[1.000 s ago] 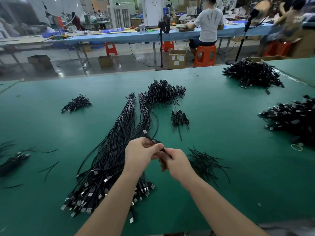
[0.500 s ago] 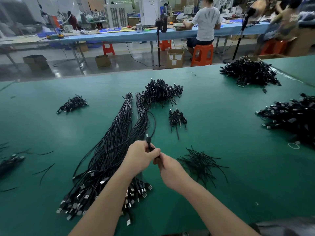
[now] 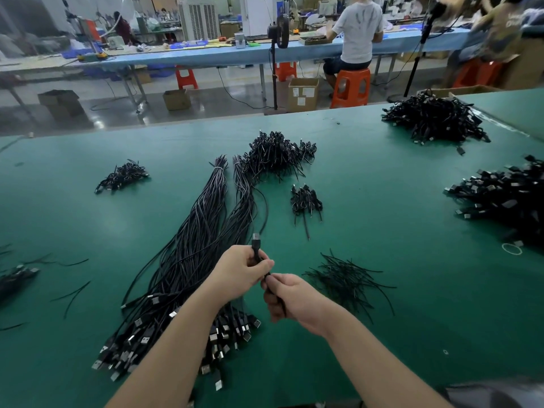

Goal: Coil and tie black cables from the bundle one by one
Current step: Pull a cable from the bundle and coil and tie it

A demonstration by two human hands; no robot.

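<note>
The left hand (image 3: 240,273) is gripping a black cable (image 3: 256,245) just below its plug, fingers curled round it and thumb pressing on top, so the plug end is sticking up out of the fist. The right hand (image 3: 290,298) is sitting just beside it, nearly touching, pinching the same cable lower down between thumb and curled fingers; a short length is trailing out under the palm. From the plug end, the cable is looping away over the table (image 3: 397,231) toward the far end of the bundle (image 3: 194,260), which is lying stretched out beneath and to the left of both hands, its metal plugs fanning out at the near edge under the left forearm. A scatter of loose ties (image 3: 347,278) is lying just right of the right hand. A small group of coiled cables (image 3: 306,200) is resting beyond the ties, and a bigger heap (image 3: 276,154) is sitting at the bundle's far tip. Another small pile (image 3: 122,176) is lying well apart to the left, and larger piles are sitting at far right (image 3: 435,119) and at the right edge (image 3: 506,195).
</note>
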